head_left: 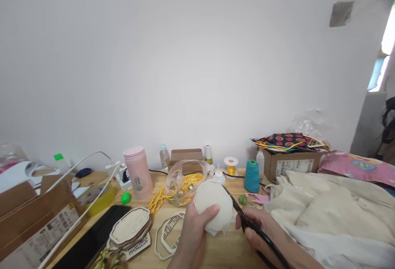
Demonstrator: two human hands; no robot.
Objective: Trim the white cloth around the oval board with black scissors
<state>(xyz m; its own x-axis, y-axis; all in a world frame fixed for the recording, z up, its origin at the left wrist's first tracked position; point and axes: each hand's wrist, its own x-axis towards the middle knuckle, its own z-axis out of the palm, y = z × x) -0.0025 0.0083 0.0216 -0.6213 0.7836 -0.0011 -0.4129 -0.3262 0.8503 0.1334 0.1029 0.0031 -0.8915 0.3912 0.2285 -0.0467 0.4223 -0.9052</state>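
My left hand (193, 230) is at 6 o'clock in the head view, fingers wrapped round a cream padded fabric piece (212, 205), thumb across its front. It's clamped tight, lifted off the wooden table (222, 252). A loose edge of white cloth hangs below the piece.

My right hand (262, 232) sits at 5 o'clock, closed on black-handled scissors (243, 215). Blades point up toward 11 o'clock and touch the right edge of the padded piece. Can't tell how far the blades are apart.

Around the piece:
- 7 o'clock: stack of wooden frames (131, 228), cream padded one on top; an open fretwork frame (169, 234) lies flat just beside my left wrist.
- 11 o'clock: clear plastic bag (185, 180) with yellow cord (160, 199) spilling out.
- 10 o'clock: pink tumbler (138, 172), upright, near a white power strip (123, 178).
- 1 o'clock: teal thread cone (252, 176), upright; a gold thread spool (231, 166) behind it to the left.
- 2 o'clock: cardboard box (290, 164) stuffed with patterned fabric.
- 3 o'clock: heap of cream cloth (333, 215), touching my right forearm.
- 8 o'clock: black phone (92, 238) face up, next to another cardboard box (33, 219).

Pink paper scraps (259, 197) lie between the scissors and the teal cone.
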